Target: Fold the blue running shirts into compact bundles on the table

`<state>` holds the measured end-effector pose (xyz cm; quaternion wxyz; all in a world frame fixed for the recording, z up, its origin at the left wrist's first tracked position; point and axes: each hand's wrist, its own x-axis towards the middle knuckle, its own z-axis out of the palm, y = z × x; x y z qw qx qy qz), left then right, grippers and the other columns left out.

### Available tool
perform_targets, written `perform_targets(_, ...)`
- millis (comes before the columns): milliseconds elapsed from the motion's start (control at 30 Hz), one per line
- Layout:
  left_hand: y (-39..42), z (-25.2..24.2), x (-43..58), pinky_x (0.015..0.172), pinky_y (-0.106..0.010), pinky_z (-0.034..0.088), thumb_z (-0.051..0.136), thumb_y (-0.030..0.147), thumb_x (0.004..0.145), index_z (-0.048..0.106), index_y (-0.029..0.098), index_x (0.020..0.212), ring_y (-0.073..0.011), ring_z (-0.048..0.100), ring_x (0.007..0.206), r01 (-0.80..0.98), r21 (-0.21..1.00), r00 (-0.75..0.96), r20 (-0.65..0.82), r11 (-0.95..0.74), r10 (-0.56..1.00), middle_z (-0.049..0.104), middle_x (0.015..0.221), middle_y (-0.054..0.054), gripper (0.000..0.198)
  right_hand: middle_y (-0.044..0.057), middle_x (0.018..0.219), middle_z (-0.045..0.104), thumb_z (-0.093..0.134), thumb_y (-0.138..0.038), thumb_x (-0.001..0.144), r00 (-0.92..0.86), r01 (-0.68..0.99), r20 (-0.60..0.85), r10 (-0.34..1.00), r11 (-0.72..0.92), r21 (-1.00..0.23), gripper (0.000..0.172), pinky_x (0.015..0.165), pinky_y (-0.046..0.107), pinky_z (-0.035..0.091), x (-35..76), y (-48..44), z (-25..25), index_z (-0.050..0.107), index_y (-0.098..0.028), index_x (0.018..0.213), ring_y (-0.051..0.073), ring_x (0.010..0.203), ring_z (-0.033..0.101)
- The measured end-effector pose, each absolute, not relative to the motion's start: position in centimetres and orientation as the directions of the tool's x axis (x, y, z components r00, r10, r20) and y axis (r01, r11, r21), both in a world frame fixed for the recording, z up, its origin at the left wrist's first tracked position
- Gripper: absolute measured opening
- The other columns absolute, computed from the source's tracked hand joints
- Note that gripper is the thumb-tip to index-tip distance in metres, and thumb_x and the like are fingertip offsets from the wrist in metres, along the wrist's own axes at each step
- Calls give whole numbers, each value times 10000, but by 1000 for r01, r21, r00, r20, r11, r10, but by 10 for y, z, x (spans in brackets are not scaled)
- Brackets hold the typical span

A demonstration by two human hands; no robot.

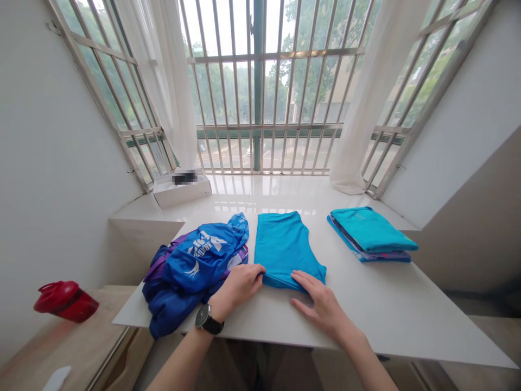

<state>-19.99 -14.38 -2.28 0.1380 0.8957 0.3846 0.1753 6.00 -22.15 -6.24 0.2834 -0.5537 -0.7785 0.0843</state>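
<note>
A turquoise garment (283, 247) lies partly folded on the white table (386, 304), in front of me. My left hand (238, 288), with a black watch on its wrist, rests with curled fingers at the garment's near left corner. Flat on the garment's near edge lies my right hand (321, 307), its fingers stretched out. Just left of my left hand sits a heap of unfolded blue and purple clothes (193, 269).
A stack of folded turquoise and blue clothes (370, 233) lies at the table's right. A white box (181, 187) sits on the window ledge at back left. A red bottle (65, 300) rests on a lower wooden surface to the left. Barred windows and curtains stand behind.
</note>
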Motion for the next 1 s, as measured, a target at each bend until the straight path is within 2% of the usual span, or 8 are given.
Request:
perform_targets(100,-136,-25,-199,812,-260,523,493,184,960,662,228,1109,-187,716,906,629,451,601,234,-633,764,756,1003,-31,230,83,1301,674,584,-295,912,-171,801,382,908,354,-484,351,1001,437,549,59,-217,-64,673,-240,1246,260,1192,642)
perform_targets(233,-135,-29,-201,804,-247,526,448,183,1000,641,230,1115,-165,717,902,557,498,531,402,-665,746,751,1041,-31,230,56,1167,743,506,-294,958,-70,795,412,909,300,-528,281,934,416,584,58,-211,-68,737,-246,1110,253,1075,707)
perform_targets(400,-153,-27,-196,926,-333,511,461,157,989,605,210,1123,-190,644,1065,470,351,551,600,-810,580,692,1133,-77,203,36,1130,758,511,-323,951,4,787,365,931,222,-576,279,894,403,592,57,-206,-69,742,-254,1092,257,1023,725)
perform_targets(533,-170,-20,-181,1007,-448,456,593,229,934,633,221,1015,-270,533,1226,439,150,730,515,-886,449,600,1305,-83,90,29,1134,756,484,-347,963,15,785,321,947,187,-591,300,879,415,589,57,-207,-65,733,-263,1109,263,1008,727)
perform_targets(667,-169,-22,-168,1036,-499,424,659,260,893,639,211,1068,-314,462,1297,468,55,800,397,-882,449,521,1410,-97,183,38,1143,753,480,-347,967,26,773,313,949,180,-608,305,899,421,580,56,-208,-66,728,-252,1119,262,1026,720)
perform_targets(733,-164,-25,-167,1030,-490,424,639,220,901,643,199,1077,-306,468,1289,498,37,793,384,-866,472,531,1396,-103,177,47,1159,747,487,-328,965,15,765,331,944,202,-612,300,924,416,572,56,-209,-68,726,-240,1122,257,1051,713)
perform_targets(900,-160,-26,-174,979,-475,444,592,144,915,659,178,903,-293,534,1205,524,4,793,362,-851,490,638,1218,-88,76,52,1182,737,508,-285,955,-32,766,380,925,267,-585,279,960,403,563,55,-210,-70,728,-245,1123,243,1085,701)
perform_targets(1000,-162,-24,-177,911,-436,483,579,129,918,637,173,922,-268,596,1094,530,17,801,319,-848,507,665,1127,-78,73,39,1199,731,533,-271,945,-84,778,402,912,312,-545,256,964,392,568,57,-211,-71,739,-266,1097,237,1104,694)
